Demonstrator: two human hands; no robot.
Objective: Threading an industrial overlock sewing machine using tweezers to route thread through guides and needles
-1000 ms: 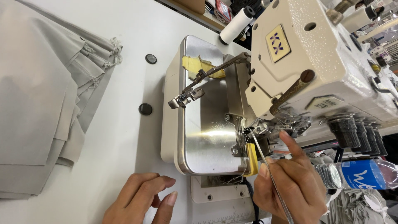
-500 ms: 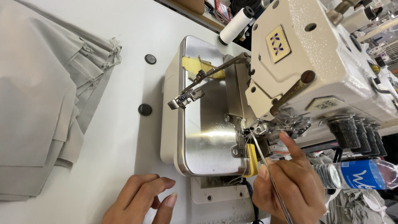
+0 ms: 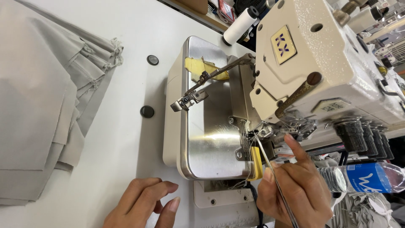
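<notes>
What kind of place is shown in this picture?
Probably a garment sewing workshop. A cream industrial sewing machine stands on a white table, a stack of grey fabric pieces lies beside it, and the right hand holds tweezers at its needle area.

The sewing machine (image 3: 312,80) occupies the upper right of the frame, its metal bed plate (image 3: 211,143) at centre. A stack of fabric (image 3: 42,101) lies on the table (image 3: 126,55) at the left. Two buttons (image 3: 147,111) sit between fabric and bed plate. A thread spool (image 3: 240,25) stands at top centre. A water bottle (image 3: 363,177) lies at lower right.
</notes>
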